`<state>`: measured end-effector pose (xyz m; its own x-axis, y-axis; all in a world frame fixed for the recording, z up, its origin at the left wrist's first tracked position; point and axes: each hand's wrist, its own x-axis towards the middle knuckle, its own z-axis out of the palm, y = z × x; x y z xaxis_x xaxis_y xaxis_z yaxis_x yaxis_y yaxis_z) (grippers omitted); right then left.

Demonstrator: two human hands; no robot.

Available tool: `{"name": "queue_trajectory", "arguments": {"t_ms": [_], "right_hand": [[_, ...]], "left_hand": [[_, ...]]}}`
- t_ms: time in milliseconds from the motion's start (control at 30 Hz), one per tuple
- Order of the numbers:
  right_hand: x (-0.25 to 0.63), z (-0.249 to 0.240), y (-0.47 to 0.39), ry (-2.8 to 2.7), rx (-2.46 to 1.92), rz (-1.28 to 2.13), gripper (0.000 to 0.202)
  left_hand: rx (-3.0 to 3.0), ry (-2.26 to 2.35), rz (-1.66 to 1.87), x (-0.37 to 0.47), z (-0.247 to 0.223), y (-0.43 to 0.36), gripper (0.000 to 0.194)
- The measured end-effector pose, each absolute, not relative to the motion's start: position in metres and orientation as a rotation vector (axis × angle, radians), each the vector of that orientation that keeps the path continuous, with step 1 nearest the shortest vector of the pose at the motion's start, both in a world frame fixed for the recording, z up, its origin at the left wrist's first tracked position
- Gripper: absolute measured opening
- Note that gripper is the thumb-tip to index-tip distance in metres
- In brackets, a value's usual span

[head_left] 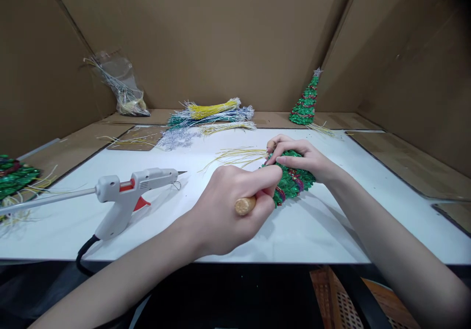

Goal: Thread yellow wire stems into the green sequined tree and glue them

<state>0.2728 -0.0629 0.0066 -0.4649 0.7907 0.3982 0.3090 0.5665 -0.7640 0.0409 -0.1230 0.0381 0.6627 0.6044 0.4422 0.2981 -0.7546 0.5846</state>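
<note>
My left hand [235, 206] is closed in a fist round a tool with a rounded wooden handle [245, 206]. Its working end is hidden behind my fingers and the green shape. On the table lies a miniature Christmas tree [294, 184] of glittery green, banded with red and purple trim, tipped on its side. My right hand [300, 158] grips it from above, fingers curled over its left part. Thin yellow wires [239, 157] stick out to the left of the tree. My left knuckles are right up against its near left side.
A white hot glue gun [128, 191] stands on the left, cord over the front edge. Wire bundles [213, 110], silver stars [178, 137] and a plastic bag [123, 83] are at the back. A star-topped tree [306, 100] stands back right; another tree [16, 174] lies far left.
</note>
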Motion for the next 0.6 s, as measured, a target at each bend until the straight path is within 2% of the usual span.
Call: {"name": "queue_trajectory", "arguments": {"t_ms": [333, 600], "right_hand": [[0.273, 0.006, -0.061, -2.061, -0.854, 0.803, 0.021], [0.274, 0.006, -0.061, -2.070, -0.846, 0.810, 0.020]], "left_hand": [[2.621, 0.777, 0.758, 0.054, 0.039, -0.124, 0.015], [2.468, 0.787, 0.950, 0.047, 0.038, -0.126, 0.014]]}}
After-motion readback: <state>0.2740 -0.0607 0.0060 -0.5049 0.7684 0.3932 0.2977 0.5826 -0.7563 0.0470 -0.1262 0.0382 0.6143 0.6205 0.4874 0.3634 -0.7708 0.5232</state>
